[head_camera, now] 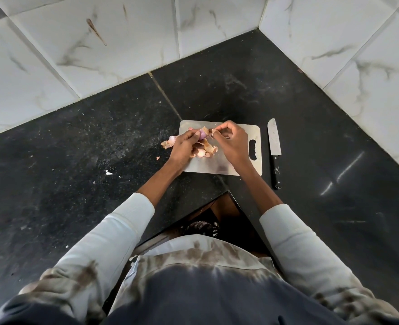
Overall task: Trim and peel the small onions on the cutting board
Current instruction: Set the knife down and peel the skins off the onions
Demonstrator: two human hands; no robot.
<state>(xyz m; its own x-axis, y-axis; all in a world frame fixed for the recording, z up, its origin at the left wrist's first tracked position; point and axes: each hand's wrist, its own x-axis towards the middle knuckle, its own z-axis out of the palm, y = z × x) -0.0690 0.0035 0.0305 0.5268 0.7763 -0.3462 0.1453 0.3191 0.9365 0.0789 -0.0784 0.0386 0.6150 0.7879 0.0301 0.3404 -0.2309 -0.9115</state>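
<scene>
Standing at a black counter (pixel 100 141) in a corner of white tiled walls (pixel 76 43), a person works over a shiny metal cutting board (pixel 236 134). The left hand (pixel 184 146) holds a small purple onion (pixel 202 135) in its curled fingers, just above the board. The right hand (pixel 229 141) pinches a strip of dry brown skin (pixel 213 132) that touches the onion. Under the hands, a heap of peels (pixel 204 150) lies on the board, and more peels (pixel 169 143) spill over its left edge onto the counter. A knife (pixel 274 146) with a black handle lies flat on the counter, just beside the board's right edge, with no hand on it. Tiny white bits are scattered on the counter to the left.
</scene>
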